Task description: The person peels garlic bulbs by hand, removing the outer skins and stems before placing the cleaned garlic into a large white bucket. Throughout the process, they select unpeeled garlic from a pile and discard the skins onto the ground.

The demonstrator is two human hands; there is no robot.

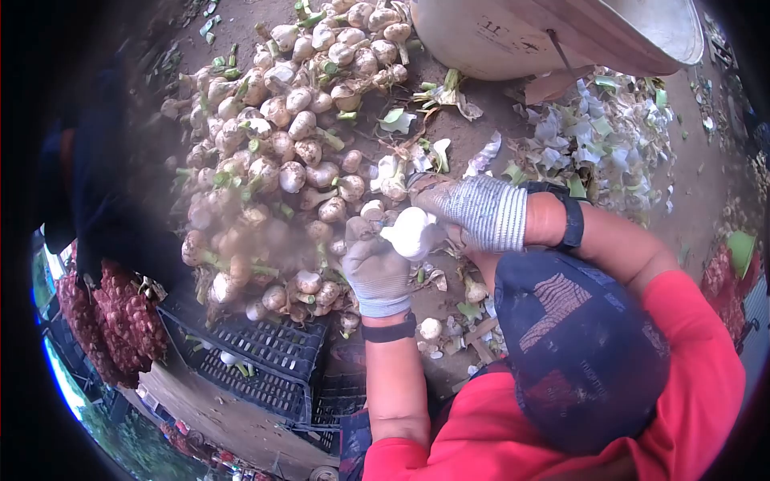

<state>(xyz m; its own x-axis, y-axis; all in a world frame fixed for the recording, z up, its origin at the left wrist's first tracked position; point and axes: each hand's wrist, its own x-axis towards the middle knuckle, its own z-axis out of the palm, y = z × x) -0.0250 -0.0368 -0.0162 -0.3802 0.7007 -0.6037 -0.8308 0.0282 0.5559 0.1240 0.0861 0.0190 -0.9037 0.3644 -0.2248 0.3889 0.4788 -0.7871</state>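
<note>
White bulb (414,234) at ctr, gloved hands on either side.
R hand (480,210) mostly closed on it from 3 o'clock; L hand (375,264) at its 8 o'clock, fingers curled, can't tell what it grips. Bulb pile (273,152) at 10 o'clock, blk crate (265,349) 7–8 o'clock, wht container (481,36) 1 o'clock.

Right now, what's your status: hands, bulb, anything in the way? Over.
Left hand and right hand gloved, white bulb held between them. Bulb pile crowds the left hand. Some fingertips hidden. Over.
</note>
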